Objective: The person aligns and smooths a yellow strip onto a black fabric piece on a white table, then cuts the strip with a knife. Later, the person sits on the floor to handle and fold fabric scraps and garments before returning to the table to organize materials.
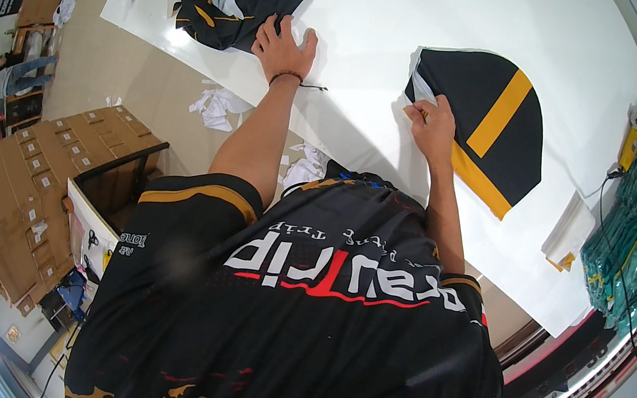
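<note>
A black fabric piece [472, 90] with a rounded top, shaped like a sleeve panel, lies on the white table to the right. It has a yellow diagonal stripe and a yellow band along its lower edge. My right hand [434, 130] pinches its left edge, where the pale underside shows. Farther left is a crumpled pile of black garment pieces [235, 8] with yellow print and white patches. My left hand [284, 49] rests at the right side of that pile, fingers bent and apart, the fingertips touching the cloth and the tabletop.
The white table [361, 67] spans the upper middle. Green plastic-wrapped packs [633, 219] are stacked at the right, beside a small white strip-like piece [570, 230]. White scraps [219, 108] lie on the floor. Cardboard boxes [36, 184] stand at the left; a person [14, 79] is farther back.
</note>
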`<state>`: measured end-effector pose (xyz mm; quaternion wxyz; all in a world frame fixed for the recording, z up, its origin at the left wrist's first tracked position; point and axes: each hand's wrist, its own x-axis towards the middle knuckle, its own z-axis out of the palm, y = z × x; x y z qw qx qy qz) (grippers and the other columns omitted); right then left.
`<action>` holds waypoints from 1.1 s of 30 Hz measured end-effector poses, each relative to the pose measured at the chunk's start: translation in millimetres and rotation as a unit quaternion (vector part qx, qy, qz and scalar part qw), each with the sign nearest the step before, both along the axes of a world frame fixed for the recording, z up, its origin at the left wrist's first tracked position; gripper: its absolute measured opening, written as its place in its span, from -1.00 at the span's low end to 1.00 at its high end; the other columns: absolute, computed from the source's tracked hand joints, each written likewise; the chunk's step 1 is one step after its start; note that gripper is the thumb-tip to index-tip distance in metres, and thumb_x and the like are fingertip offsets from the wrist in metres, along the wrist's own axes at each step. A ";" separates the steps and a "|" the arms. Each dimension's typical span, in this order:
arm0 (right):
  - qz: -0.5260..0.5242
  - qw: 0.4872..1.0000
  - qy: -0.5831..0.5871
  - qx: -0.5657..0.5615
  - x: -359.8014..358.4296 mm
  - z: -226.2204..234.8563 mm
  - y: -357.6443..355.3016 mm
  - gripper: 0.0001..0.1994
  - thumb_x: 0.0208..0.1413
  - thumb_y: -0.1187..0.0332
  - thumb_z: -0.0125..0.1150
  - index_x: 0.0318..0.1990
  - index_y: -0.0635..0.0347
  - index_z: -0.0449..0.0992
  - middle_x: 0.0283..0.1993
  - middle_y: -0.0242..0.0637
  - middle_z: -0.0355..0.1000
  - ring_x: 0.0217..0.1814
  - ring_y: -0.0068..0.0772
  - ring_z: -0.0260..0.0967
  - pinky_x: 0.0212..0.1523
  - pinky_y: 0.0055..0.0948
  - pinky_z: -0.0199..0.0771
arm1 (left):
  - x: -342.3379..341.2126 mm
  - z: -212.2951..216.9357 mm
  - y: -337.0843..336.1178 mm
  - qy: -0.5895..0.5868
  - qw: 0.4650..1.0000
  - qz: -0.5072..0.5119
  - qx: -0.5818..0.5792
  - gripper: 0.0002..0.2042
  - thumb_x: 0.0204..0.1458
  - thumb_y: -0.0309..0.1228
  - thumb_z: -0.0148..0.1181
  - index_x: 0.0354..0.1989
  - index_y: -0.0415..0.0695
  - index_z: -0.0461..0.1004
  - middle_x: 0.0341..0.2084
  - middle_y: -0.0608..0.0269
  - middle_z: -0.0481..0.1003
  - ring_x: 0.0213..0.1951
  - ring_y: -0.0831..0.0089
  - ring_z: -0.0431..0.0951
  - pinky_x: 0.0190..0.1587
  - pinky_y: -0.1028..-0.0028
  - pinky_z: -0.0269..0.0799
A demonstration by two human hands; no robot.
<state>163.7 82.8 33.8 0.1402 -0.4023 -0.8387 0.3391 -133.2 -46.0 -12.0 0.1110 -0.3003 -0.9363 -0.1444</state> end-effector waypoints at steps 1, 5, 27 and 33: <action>0.000 1.000 -0.003 -0.011 0.5 0.8 1.4 -0.82 0.02 0.27 0.42 -0.32 0.18 0.66 -0.26 -0.09 0.37 -0.24 0.06 0.46 -0.20 -0.09 0.44 | -0.1 -0.5 -0.8 -0.001 1.000 0.001 -0.001 -0.44 0.10 0.08 0.19 0.21 0.05 0.37 0.27 0.02 0.24 0.34 0.07 0.14 0.32 0.02 0.00; 0.003 0.998 0.033 -0.056 5.8 1.0 11.7 -0.83 0.05 0.28 0.40 -0.32 0.20 0.66 -0.31 -0.12 0.43 -0.26 -0.07 0.49 -0.22 -0.16 0.45 | -0.9 -1.5 0.0 -0.001 1.000 0.003 0.000 -0.44 0.10 0.08 0.18 0.21 0.05 0.37 0.27 0.03 0.24 0.35 0.08 0.14 0.33 0.02 0.00; -0.039 0.986 0.068 -0.148 12.8 28.3 10.8 -0.66 0.13 0.46 0.19 0.08 0.26 0.50 -0.20 -0.14 0.61 -0.33 -0.52 0.50 -0.23 -0.50 0.49 | -1.8 -3.6 -1.4 0.015 1.000 -0.003 0.008 -0.44 0.09 0.07 0.19 0.19 0.04 0.38 0.25 0.04 0.26 0.32 0.09 0.17 0.30 0.03 0.02; -0.009 0.983 0.084 -0.161 14.0 27.4 11.2 -0.70 0.17 0.41 0.19 0.05 0.22 0.55 -0.24 -0.08 0.63 -0.34 -0.37 0.59 -0.21 -0.39 0.54 | -1.7 -1.1 -0.3 0.021 1.000 -0.008 0.021 -0.45 0.06 0.05 0.20 0.16 0.01 0.39 0.25 0.01 0.27 0.31 0.07 0.19 0.27 0.03 0.05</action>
